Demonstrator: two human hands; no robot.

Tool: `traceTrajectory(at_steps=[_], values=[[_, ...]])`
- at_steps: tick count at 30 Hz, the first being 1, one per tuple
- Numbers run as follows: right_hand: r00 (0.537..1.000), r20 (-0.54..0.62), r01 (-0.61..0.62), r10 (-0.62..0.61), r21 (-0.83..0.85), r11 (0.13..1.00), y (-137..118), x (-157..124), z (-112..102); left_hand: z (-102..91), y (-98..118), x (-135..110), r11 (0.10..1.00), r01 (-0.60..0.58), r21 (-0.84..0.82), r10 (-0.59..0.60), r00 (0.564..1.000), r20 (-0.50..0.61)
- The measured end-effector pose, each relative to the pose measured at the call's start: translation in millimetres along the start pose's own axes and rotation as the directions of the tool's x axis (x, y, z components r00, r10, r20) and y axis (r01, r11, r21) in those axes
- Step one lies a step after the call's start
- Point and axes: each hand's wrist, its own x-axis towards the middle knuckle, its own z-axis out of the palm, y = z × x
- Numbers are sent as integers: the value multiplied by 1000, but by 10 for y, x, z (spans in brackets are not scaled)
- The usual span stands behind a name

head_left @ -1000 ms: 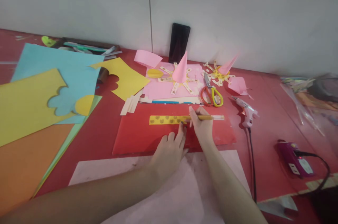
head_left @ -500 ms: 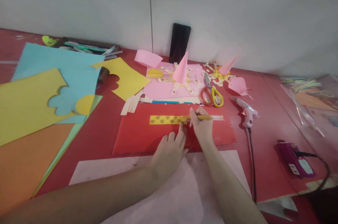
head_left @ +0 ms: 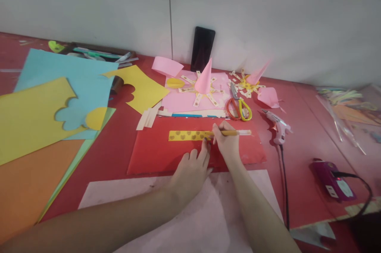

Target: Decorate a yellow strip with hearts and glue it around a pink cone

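Observation:
My right hand (head_left: 226, 141) is closed around a yellow pen (head_left: 238, 132), whose tip meets the right end of a yellow paper strip (head_left: 187, 135) printed with dark hearts. The strip lies on a red sheet (head_left: 154, 153). My left hand (head_left: 190, 171) rests flat on the red sheet just below the strip, its fingers stretched out toward the strip's right end and nothing in it. Both forearms cross a pale pink sheet (head_left: 184, 221) at the near edge.
Behind the red sheet are a pink sheet with a pink cone (head_left: 204, 78), scissors (head_left: 238, 106), a second cone (head_left: 256, 75) and a black phone (head_left: 202, 48) against the wall. A glue gun (head_left: 278, 126) and a purple plug block (head_left: 331, 181) lie right. Yellow (head_left: 29, 114), blue and orange sheets cover the left.

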Motion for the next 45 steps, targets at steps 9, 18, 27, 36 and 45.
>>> traceTrajectory(at_steps=[9, 18, 27, 36, 45], values=[[998, -48, -33, 35, 48, 998, 30, 14, 17, 0, -11, 17, 1000, -5, -9, 6, 1000, 4], [996, -57, -58, 65, 121, 991, 46, 0, 3, 3, -4, -2, 1000, -3, 3, 3, 1000, 5], [998, -27, -59, 62, 95, 994, 52, 11, 1, 8, 1, 7, 1000, 4, -3, -4, 1000, 2], [996, -75, -47, 52, 69, 997, 22, 1, 3, 15, 4, 1, 1000, -1, 15, 1, 1000, 8], [994, -92, -49, 58, 96, 994, 11, -4, 8, 2, -3, 12, 1000, -4, 6, 4, 1000, 22]])
